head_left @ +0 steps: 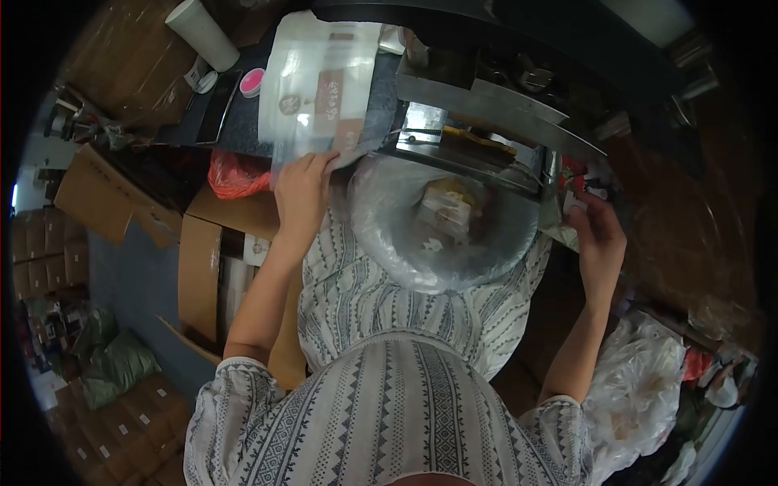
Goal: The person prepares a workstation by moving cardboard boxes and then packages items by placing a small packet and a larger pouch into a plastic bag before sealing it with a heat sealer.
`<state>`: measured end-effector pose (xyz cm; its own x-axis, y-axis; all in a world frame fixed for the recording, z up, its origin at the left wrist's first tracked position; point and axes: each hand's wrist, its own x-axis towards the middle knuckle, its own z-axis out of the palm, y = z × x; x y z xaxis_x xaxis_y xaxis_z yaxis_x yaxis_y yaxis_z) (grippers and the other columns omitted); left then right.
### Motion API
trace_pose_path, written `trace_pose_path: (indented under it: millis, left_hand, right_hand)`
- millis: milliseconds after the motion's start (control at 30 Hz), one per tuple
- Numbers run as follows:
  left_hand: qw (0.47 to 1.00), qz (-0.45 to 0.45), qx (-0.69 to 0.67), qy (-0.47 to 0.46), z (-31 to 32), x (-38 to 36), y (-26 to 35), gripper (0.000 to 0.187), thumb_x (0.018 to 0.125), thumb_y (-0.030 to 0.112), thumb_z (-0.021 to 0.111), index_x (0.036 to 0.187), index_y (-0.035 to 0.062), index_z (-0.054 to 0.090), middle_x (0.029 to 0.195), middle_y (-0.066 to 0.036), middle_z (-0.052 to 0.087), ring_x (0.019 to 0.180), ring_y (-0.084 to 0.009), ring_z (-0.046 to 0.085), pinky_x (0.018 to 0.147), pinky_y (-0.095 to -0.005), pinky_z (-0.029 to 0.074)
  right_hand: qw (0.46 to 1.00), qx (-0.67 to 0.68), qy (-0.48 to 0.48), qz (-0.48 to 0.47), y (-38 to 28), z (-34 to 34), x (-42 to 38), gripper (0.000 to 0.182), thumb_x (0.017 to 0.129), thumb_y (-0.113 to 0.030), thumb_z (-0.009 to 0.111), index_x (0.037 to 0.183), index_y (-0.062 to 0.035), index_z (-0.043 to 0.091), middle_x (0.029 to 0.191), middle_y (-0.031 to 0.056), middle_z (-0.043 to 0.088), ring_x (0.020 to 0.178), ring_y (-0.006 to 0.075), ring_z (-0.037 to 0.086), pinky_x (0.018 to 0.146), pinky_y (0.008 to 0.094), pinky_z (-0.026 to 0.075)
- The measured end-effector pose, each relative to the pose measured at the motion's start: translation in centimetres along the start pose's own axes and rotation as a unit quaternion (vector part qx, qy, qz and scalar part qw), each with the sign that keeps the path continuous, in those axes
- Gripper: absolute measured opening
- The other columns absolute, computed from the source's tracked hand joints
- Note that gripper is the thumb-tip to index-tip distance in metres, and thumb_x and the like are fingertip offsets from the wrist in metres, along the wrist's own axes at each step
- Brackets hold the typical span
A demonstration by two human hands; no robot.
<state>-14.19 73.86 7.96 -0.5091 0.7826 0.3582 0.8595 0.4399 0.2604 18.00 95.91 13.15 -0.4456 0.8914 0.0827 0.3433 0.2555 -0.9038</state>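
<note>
A: What occupies the centre of the view, taking the largest items first?

B: A metal machine spans the upper part. Below it, on the person's lap, sits a round basin lined with clear plastic, holding small packaged items. A stack of clear printed pouches lies on the dark counter to the left of the machine.

A: And the hands?

B: The left hand rests at the near edge of the stack, fingers pinching the bottom of a pouch. The right hand is raised beside the basin's right rim, fingers curled around a small packet; how firmly it grips cannot be told.

A: Smaller surroundings?

B: A white paper cup and a pink-lidded jar stand on the counter; a red bag lies below it, above a cardboard box.
</note>
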Motion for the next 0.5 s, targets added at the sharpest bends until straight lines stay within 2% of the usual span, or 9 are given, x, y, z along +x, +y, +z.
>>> trace_pose_path:
  millis: [33,67,167,233,267,333,367,433,500]
  left_hand:
    - [0.998,-0.036,-0.042,-0.022,-0.7,-0.2,0.4,0.020,0.081,0.006,0.060,0.101,0.0060,0.063,0.095,-0.013,0.064,0.086,-0.0330,0.062,0.073,-0.0377,0.048]
    - [0.998,-0.038,-0.042,-0.021,-1.2,-0.6,1.1,0.020,0.081,0.006,0.060,0.101,0.0060,0.063,0.095,-0.013,0.064,0.086,-0.0330,0.062,0.073,-0.0377,0.048]
    - [0.995,-0.035,-0.083,0.036,-2.0,-1.5,3.9,0.012,0.080,0.005,0.062,0.091,0.0058,0.065,0.086,-0.013,0.065,0.077,-0.0333,0.063,0.064,-0.0371,0.049]
    - [0.989,-0.020,-0.131,0.064,-2.5,-1.5,5.3,0.014,0.078,0.004,0.064,0.091,0.0064,0.065,0.087,-0.011,0.065,0.074,-0.0321,0.063,0.062,-0.0369,0.050]
    - [0.989,-0.018,-0.132,0.064,-2.7,-1.4,5.9,0.014,0.078,0.004,0.064,0.091,0.0064,0.065,0.087,-0.011,0.065,0.074,-0.0321,0.063,0.062,-0.0369,0.050]
    - [0.990,0.020,-0.129,0.062,-3.2,-1.2,6.8,0.015,0.076,0.004,0.067,0.091,0.0068,0.065,0.087,-0.010,0.066,0.072,-0.0308,0.064,0.060,-0.0358,0.050]
    - [0.990,0.021,-0.129,0.061,-3.4,-1.1,7.1,0.015,0.076,0.004,0.067,0.091,0.0068,0.065,0.087,-0.010,0.066,0.072,-0.0308,0.064,0.060,-0.0358,0.050]
    - [0.986,0.066,-0.147,0.041,-3.5,-0.9,7.7,0.014,0.076,0.004,0.067,0.090,0.0059,0.065,0.087,-0.009,0.066,0.072,-0.0295,0.064,0.060,-0.0347,0.051]
    - [0.977,0.100,-0.188,-0.001,-3.3,-0.8,8.1,0.013,0.077,0.006,0.067,0.089,0.0053,0.065,0.086,-0.010,0.066,0.070,-0.0299,0.064,0.059,-0.0347,0.050]
  right_hand:
    - [1.000,-0.007,-0.009,-0.011,-0.6,0.3,-0.1,0.022,0.083,-0.003,0.066,0.104,-0.0026,0.064,0.077,-0.0016,0.054,0.072,0.0059,0.049,0.067,0.0198,0.041]
    - [1.000,-0.007,-0.010,-0.012,-1.0,0.7,-0.1,0.022,0.083,-0.003,0.066,0.104,-0.0026,0.064,0.077,-0.0016,0.054,0.072,0.0059,0.049,0.067,0.0198,0.041]
    - [0.993,0.072,-0.095,-0.006,-3.0,2.6,-0.6,0.024,0.081,-0.003,0.068,0.104,-0.0022,0.065,0.081,-0.0003,0.059,0.075,0.0068,0.053,0.068,0.0215,0.044]
    - [0.979,0.055,-0.177,-0.087,-5.3,4.6,-0.8,0.024,0.080,-0.005,0.070,0.103,-0.0013,0.065,0.088,0.0051,0.064,0.079,0.0126,0.061,0.071,0.0271,0.049]
    - [0.979,0.055,-0.175,-0.087,-5.9,5.3,-0.8,0.024,0.080,-0.005,0.070,0.103,-0.0013,0.065,0.088,0.0051,0.064,0.079,0.0126,0.061,0.071,0.0271,0.049]
    - [0.960,-0.060,-0.130,-0.240,-6.6,6.4,-0.4,0.023,0.079,-0.008,0.070,0.100,-0.0010,0.065,0.093,0.0096,0.065,0.082,0.0205,0.064,0.071,0.0337,0.052]
    - [0.961,-0.060,-0.129,-0.239,-6.7,6.5,-0.1,0.023,0.079,-0.008,0.070,0.100,-0.0010,0.065,0.093,0.0096,0.065,0.082,0.0205,0.064,0.071,0.0337,0.052]
    - [0.925,-0.111,-0.126,-0.342,-6.9,6.6,0.4,0.024,0.078,-0.009,0.071,0.100,-0.0019,0.065,0.094,0.0105,0.065,0.080,0.0248,0.065,0.068,0.0361,0.053]
    - [0.937,-0.085,-0.168,-0.294,-7.1,6.5,0.1,0.024,0.077,-0.007,0.071,0.100,-0.0015,0.065,0.094,0.0105,0.066,0.084,0.0243,0.065,0.071,0.0339,0.052]
